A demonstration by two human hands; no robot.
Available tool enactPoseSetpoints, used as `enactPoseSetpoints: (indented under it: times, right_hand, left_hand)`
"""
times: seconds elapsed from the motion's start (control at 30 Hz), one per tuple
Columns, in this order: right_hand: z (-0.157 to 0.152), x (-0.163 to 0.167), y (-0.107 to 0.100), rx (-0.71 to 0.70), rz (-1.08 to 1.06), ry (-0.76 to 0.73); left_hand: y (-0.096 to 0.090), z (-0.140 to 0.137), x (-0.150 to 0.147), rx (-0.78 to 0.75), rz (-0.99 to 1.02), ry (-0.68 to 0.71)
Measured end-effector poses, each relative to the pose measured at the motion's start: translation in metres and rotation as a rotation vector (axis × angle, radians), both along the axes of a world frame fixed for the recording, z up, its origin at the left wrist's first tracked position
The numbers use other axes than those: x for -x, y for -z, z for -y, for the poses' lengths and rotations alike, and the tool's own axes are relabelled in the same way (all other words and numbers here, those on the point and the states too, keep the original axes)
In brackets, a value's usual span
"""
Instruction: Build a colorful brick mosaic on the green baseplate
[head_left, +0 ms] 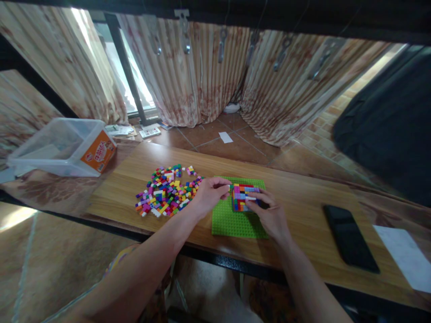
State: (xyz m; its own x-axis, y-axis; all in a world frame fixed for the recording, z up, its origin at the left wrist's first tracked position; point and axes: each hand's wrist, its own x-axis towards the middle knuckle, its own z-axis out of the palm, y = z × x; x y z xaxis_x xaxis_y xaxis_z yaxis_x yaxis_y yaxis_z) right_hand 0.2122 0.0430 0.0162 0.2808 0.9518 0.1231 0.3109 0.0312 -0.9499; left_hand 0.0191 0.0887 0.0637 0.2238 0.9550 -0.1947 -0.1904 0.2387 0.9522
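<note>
A block of stacked, many-coloured toy bricks [239, 204] stands on a green studded baseplate [224, 224]. My left hand [210, 194] pinches a small brick, white and green as far as I can see, at the block's upper left edge. With its fingers curled over the block's right side, my right hand [271, 211] grips a white brick [250, 198] at the top. The right fingers partly cover the block. Left of my left hand spreads a heap of loose toy bricks [168, 190] in mixed colours.
The wooden table [303, 215] carries a black phone [350, 237] on the right, with white paper [404, 255] beyond it. A clear plastic bin [54, 157] with an orange label stands at the far left. Patterned curtains [215, 72] hang behind the table.
</note>
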Motion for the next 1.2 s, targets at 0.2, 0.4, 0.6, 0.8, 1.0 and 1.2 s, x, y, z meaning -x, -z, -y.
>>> enactPoseSetpoints:
  times: [0.2, 0.4, 0.6, 0.8, 1.0, 1.2]
  right_hand:
    - [-0.002, -0.007, 0.003, -0.001, 0.01, -0.007]
    - [-0.004, 0.002, 0.002, 0.026, 0.126, 0.062]
    - [-0.005, 0.006, -0.001, 0.057, 0.119, 0.09]
    - [-0.004, 0.006, 0.003, 0.007, 0.134, 0.092]
    - [-0.004, 0.006, 0.005, -0.008, 0.113, 0.081]
    - [-0.002, 0.006, -0.002, -0.019, 0.148, 0.05]
  left_hand:
    - [-0.001, 0.0, -0.001, 0.005, 0.01, 0.003]
    - [0.001, 0.001, -0.002, 0.001, 0.01, 0.015]
    - [0.0, 0.003, -0.004, 0.008, -0.005, 0.028]
    - [0.004, 0.004, -0.005, 0.0, 0.0, 0.041]
    - [0.007, 0.005, -0.008, 0.021, 0.028, 0.064]
    - [0.006, 0.007, -0.009, 0.033, 0.026, 0.092]
